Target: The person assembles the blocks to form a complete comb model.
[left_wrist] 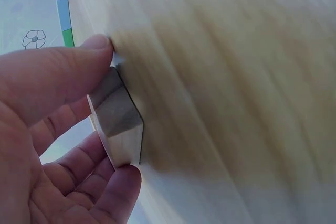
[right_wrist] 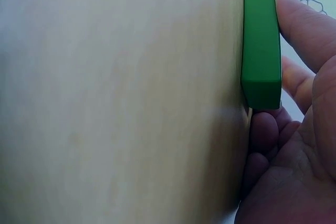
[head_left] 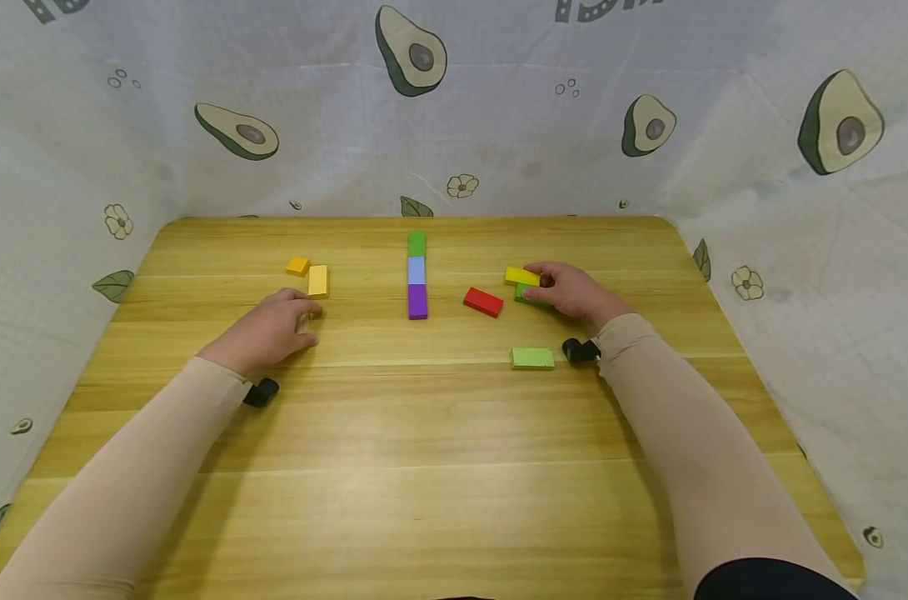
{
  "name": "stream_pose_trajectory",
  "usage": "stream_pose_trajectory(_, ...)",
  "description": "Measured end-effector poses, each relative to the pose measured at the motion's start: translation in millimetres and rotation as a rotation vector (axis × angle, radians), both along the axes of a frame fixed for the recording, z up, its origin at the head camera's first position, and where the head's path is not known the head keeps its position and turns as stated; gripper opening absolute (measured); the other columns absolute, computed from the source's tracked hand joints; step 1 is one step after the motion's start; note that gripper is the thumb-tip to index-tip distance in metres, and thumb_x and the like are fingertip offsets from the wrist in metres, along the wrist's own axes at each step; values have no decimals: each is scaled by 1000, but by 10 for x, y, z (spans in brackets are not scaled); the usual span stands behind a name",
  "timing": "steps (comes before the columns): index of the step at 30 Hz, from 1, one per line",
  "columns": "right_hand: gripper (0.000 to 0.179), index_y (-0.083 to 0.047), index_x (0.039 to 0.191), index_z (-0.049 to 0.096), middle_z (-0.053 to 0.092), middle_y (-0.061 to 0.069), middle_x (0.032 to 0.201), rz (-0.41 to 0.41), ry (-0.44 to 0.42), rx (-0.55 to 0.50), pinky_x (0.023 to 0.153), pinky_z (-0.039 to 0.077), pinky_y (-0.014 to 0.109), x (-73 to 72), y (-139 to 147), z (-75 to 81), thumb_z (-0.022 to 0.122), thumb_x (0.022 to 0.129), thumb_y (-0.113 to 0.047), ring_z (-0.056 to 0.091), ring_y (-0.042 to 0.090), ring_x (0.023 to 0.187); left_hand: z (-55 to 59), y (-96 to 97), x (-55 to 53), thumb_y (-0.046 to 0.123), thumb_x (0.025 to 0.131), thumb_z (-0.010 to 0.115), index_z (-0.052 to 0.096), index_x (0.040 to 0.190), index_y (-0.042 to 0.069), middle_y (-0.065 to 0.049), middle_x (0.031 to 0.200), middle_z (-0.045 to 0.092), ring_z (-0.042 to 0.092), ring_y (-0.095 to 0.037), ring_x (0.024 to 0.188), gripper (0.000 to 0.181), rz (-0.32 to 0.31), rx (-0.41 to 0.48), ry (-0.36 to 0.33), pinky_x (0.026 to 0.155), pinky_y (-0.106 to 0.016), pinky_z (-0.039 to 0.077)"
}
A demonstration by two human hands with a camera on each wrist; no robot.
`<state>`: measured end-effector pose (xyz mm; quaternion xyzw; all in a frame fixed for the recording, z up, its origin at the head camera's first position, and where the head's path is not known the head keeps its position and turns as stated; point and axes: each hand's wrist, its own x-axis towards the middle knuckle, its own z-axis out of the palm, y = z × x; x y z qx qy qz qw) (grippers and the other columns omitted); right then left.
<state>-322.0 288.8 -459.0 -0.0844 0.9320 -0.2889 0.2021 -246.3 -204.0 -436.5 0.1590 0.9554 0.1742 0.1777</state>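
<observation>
In the head view my left hand (head_left: 270, 329) reaches in from the left. Its thumb and fingers pinch a plain wooden block (left_wrist: 123, 108) at the ends, low over the table, as the left wrist view shows. Just past those fingers lie a pale orange block (head_left: 318, 282) and a smaller orange block (head_left: 298, 266). On the other side, my right hand (head_left: 570, 292) grips a green block (right_wrist: 261, 45), thumb on its upper face and fingers around its near end. A yellow block (head_left: 521, 276) lies directly behind it, under the index fingertip.
A column of green (head_left: 416, 244), blue (head_left: 416, 270) and purple (head_left: 417, 302) blocks stands mid-table. A red block (head_left: 483, 302) lies left of my right hand, a light green block (head_left: 532, 358) nearer me. Avocado-print cloth (head_left: 499, 125) hangs around the wooden table (head_left: 424, 467).
</observation>
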Motion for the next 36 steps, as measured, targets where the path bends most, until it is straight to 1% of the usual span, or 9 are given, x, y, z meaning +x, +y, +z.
stream_pose_trajectory(5, 66, -10, 162, 40, 56, 20, 127, -3, -1, -2, 89, 41, 41, 1, 3, -14, 63, 107, -36, 47, 31, 104, 2, 0, -8, 19, 104, 67, 55, 151, 2, -27, 160, 40, 39, -48, 149, 51, -6, -13, -11, 121, -64, 37)
stream_pose_trajectory(11, 66, -10, 163, 39, 55, 19, 126, -7, -11, -8, 87, 40, 40, -1, 4, -26, 63, 107, -36, 47, 30, 103, -14, -5, -18, 19, 104, 66, 55, 150, 2, -28, 159, 41, 41, -48, 147, 51, -22, -22, -8, 119, -64, 39)
stream_pose_trajectory(21, 67, -10, 163, 39, 54, 20, 127, -2, -13, -1, 86, 41, 40, 3, 5, -38, 62, 107, -40, 47, 31, 102, -35, 8, 3, 23, 104, 67, 59, 145, 2, -25, 154, 48, 48, -45, 141, 47, -28, 9, 14, 117, -62, 41)
stream_pose_trajectory(26, 67, -11, 163, 39, 54, 19, 128, -8, -11, -2, 88, 41, 41, 1, -3, -38, 61, 107, -40, 47, 31, 103, -49, 21, 17, 22, 103, 67, 62, 142, 1, -25, 152, 50, 50, -44, 139, 45, -28, 33, 36, 117, -61, 42)
stream_pose_trajectory(31, 67, -11, 163, 40, 55, 19, 126, -15, -1, -14, 88, 41, 41, 4, -15, -23, 62, 107, -41, 47, 31, 103, -64, 13, 31, 22, 103, 67, 61, 142, 0, -25, 153, 48, 51, -44, 138, 46, -10, 54, 27, 116, -62, 42)
stream_pose_trajectory(36, 66, -11, 162, 41, 54, 18, 123, -24, 7, -18, 86, 39, 41, -4, -14, -33, 63, 107, -38, 46, 30, 101, -73, 19, 15, 23, 103, 67, 60, 144, 1, -25, 154, 47, 51, -44, 138, 47, -3, 58, 26, 115, -62, 43)
